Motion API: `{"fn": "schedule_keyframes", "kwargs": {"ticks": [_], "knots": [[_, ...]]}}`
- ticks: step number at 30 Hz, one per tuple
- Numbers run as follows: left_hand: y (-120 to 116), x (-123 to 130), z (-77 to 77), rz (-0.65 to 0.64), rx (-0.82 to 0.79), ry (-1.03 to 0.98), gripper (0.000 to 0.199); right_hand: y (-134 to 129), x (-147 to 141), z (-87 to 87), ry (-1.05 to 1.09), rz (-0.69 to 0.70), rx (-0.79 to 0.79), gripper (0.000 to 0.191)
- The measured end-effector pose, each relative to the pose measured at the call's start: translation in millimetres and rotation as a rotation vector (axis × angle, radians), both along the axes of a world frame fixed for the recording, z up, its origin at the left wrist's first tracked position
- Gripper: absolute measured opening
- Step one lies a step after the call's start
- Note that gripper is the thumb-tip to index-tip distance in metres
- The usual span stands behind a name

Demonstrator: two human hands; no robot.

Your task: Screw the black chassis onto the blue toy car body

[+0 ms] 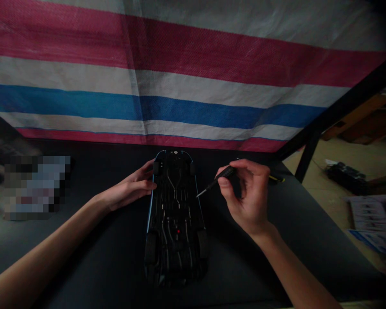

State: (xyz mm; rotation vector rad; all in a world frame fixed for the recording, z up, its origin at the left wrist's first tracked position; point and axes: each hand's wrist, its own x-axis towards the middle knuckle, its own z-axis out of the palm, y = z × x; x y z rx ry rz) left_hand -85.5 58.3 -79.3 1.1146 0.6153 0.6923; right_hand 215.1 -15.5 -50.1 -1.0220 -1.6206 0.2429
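Observation:
A blue model car (176, 210) is turned upside down on the dark table, its black underside facing up and its wheels showing at the sides. My left hand (135, 184) grips its left edge, thumb against the side and the other fingers partly hidden behind the body. In my right hand (246, 193) is a small screwdriver (227, 172), pinched by its black handle between thumb and fingers. Its thin metal shaft points down and left, with the tip at the right edge of the car. Whether the tip touches the car I cannot tell.
Behind my right hand lies a yellow and black object (277, 178), partly hidden. A blurred-out item (38, 186) sits at the left of the table (109, 257). A striped sheet (180, 86) hangs at the back. Beyond the right edge, a dark frame post (307, 159) stands near floor clutter.

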Motion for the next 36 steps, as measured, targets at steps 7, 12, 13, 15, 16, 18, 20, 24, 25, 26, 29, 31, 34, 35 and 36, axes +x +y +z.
{"fn": "schedule_keyframes", "kwargs": {"ticks": [7,12,13,15,16,18,20,24,25,26,29,31,34,35,36], "knots": [[1.2,-1.5,-1.5,-0.003,0.0,-0.004,0.078,-2.2,-0.2,5.2,-0.05,0.075,0.042,0.037],[-0.3,1.0,1.9,0.019,-0.045,0.001,0.079,-2.5,-1.4,30.8,-0.247,0.048,0.073,0.025],[-0.7,1.2,2.3,0.022,-0.05,0.003,0.081,-1.9,-2.0,39.3,-0.365,0.049,0.062,0.018],[-0.9,1.1,2.4,0.022,-0.048,0.009,0.083,-0.6,-3.3,57.7,-0.591,0.088,-0.004,0.006],[-0.9,0.8,2.2,0.02,-0.046,0.012,0.083,0.2,-4.0,66.8,-0.68,0.117,-0.039,0.009],[-0.3,0.1,1.5,0.011,-0.043,0.009,0.082,1.8,-5.0,82.5,-0.793,0.136,-0.091,0.014],[0.5,-0.5,0.7,-0.003,-0.042,0.0,0.081,3.8,-5.9,93.3,-0.842,0.133,-0.121,0.015],[1.8,-1.3,-0.4,-0.035,-0.02,-0.029,0.079,7.1,-10.6,101.1,-0.899,0.129,-0.177,0.014],[1.9,-1.3,-0.5,-0.04,-0.015,-0.033,0.078,7.1,-12.9,101.8,-0.93,0.127,-0.188,0.015],[1.9,-1.3,-0.6,-0.04,-0.009,-0.034,0.078,6.7,-15.4,102.7,-0.966,0.123,-0.196,0.018],[1.4,-1.3,-0.5,-0.027,0.01,-0.025,0.077,3.9,-21.6,107.0,-1.041,0.09,-0.203,0.017],[0.8,-1.1,0.0,-0.024,0.008,-0.018,0.079,2.9,-21.9,110.0,-1.028,0.09,-0.193,0.009],[-0.2,0.2,1.1,-0.03,-0.017,-0.02,0.082,4.7,-17.1,111.9,-0.983,0.195,-0.202,0.012],[-0.5,0.8,1.4,-0.027,-0.021,-0.023,0.081,5.6,-15.2,111.5,-0.983,0.218,-0.215,0.01],[-0.7,1.4,1.7,-0.023,-0.024,-0.026,0.081,6.3,-13.8,110.7,-0.996,0.224,-0.228,0.009]]}}
